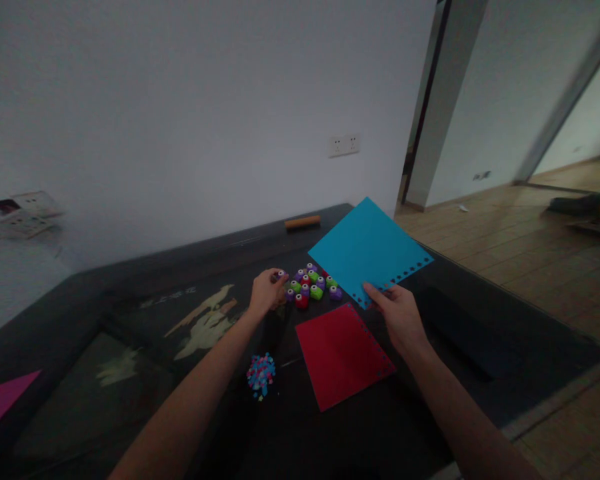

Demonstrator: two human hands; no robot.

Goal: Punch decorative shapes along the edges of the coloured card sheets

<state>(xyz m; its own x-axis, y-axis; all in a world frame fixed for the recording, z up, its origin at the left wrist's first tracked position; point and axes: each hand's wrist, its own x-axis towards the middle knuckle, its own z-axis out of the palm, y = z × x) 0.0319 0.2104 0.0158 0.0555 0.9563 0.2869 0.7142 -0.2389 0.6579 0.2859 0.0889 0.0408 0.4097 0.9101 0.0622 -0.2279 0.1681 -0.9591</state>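
My right hand point(399, 316) holds a blue paper sheet point(367, 248) by its near corner, lifted above the dark table point(130, 333). One edge of the sheet carries a row of punched holes. My left hand point(267, 291) is closed around a small purple punch point(281, 275) at the left end of a cluster of small punches point(313, 285) coloured purple, green and red. A red paper sheet point(341, 353), also punched along its right edge, lies flat in front of my right hand. A little pile of punched paper bits point(261, 375) lies beside my left forearm.
A pink sheet's corner point(3, 399) pokes in at the table's left edge. An orange stick-like object point(303, 222) lies at the table's far edge by the white wall. A wall socket point(344, 145) sits above it. Tiled floor and a doorway are to the right.
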